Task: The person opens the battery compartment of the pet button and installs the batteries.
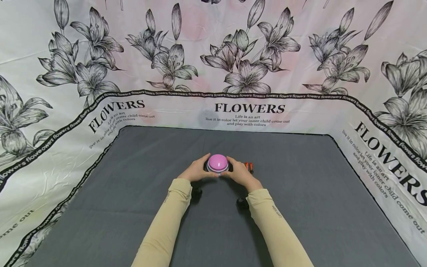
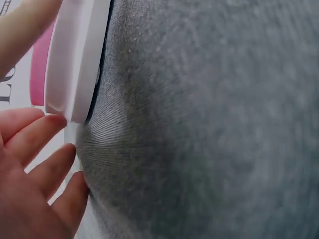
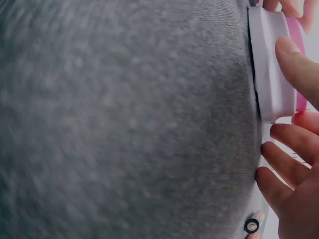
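Between my two hands sits a pink-domed button (image 1: 218,162), held from both sides. My left hand (image 1: 197,169) and right hand (image 1: 241,172) each grip it with thumb and forefinger, the thumbs on the side nearest my body; the remaining fingers fan out low beside it, towards the grey cloth (image 1: 133,207).

Condition of the item: the dome is smooth, glossy, evenly pink and low in profile, facing up out of my grip. Beneath it, the white base (image 2: 75,59) is round, with a shallow groove running about its side and a wider foot below. A thin dark edge marks the underside. The item stands level; whether it bears fully on the cloth or is raised slightly, I cannot tell.

Just right of my right hand lie two small orange-and-black cylinders (image 1: 251,168), side by side. Beyond my grip, the cloth meets a pale border (image 1: 181,107) printed "FLOWERS".
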Tool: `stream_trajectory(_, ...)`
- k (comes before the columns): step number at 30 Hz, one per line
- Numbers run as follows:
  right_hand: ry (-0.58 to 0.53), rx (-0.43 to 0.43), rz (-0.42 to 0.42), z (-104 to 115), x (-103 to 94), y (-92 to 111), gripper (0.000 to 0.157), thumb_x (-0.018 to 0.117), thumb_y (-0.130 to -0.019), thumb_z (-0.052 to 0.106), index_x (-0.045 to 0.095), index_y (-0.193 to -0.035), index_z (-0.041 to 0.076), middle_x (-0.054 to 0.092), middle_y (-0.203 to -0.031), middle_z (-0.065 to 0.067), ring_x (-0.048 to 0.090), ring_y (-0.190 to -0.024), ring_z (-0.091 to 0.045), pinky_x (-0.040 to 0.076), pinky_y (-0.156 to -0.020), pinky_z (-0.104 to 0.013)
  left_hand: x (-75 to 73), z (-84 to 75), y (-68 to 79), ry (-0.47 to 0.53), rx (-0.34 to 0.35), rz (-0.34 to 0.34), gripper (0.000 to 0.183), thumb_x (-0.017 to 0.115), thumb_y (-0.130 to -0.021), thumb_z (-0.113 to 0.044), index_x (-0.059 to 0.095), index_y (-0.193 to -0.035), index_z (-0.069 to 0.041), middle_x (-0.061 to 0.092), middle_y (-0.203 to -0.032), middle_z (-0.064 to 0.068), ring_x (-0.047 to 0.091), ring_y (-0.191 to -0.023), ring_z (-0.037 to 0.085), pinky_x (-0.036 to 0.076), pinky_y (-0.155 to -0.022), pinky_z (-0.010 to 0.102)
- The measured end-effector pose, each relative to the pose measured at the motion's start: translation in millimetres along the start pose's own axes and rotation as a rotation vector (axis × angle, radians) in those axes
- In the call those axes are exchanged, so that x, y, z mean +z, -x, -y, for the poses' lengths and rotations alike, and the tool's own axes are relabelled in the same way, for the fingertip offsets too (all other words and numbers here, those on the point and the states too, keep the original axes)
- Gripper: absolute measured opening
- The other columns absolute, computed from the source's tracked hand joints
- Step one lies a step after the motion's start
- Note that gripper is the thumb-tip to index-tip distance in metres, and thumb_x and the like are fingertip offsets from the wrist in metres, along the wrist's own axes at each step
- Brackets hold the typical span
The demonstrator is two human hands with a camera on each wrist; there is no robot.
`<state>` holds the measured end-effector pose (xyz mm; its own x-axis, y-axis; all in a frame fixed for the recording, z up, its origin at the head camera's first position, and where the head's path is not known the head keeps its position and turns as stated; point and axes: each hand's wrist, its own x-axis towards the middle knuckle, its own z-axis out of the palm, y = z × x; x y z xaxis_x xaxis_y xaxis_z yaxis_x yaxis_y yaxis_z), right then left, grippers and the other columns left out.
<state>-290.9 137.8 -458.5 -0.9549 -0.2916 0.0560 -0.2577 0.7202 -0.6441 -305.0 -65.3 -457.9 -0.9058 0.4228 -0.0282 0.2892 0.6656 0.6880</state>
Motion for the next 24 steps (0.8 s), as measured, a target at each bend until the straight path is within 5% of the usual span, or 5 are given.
stream_trajectory(12, -0.026, 0.034, -0.019, -0.4, 2.8, -2.5, 0.068, 0.073, -0.082, 0.021, 0.040, -0.137, -0.003, 0.046, -0.133, -0.020, 0.042, -0.123, -0.031, 0.031, -0.100, -0.045, 3.7, 3.2, -0.8, 0.024, 0.015, -0.064, 0.070, 0.071, -0.084, -0.025, 0.037, -0.140, 0.000, 0.041, -0.138, 0.018, 0.037, -0.127, 0.029, 0.030, -0.101, 0.043)
stream_trajectory(24, -0.140, 0.040, -0.025, -8.0, 0.9, -3.2, 0.062, 0.069, -0.086, 0.021, 0.042, -0.136, -0.002, 0.047, -0.132, -0.020, 0.041, -0.124, -0.031, 0.030, -0.100, -0.046, 9.2, 7.6, -1.0, 0.064, 0.031, -0.130, 0.064, 0.067, -0.085, -0.033, 0.043, -0.136, -0.002, 0.047, -0.133, 0.015, 0.041, -0.124, 0.028, 0.032, -0.100, 0.043)
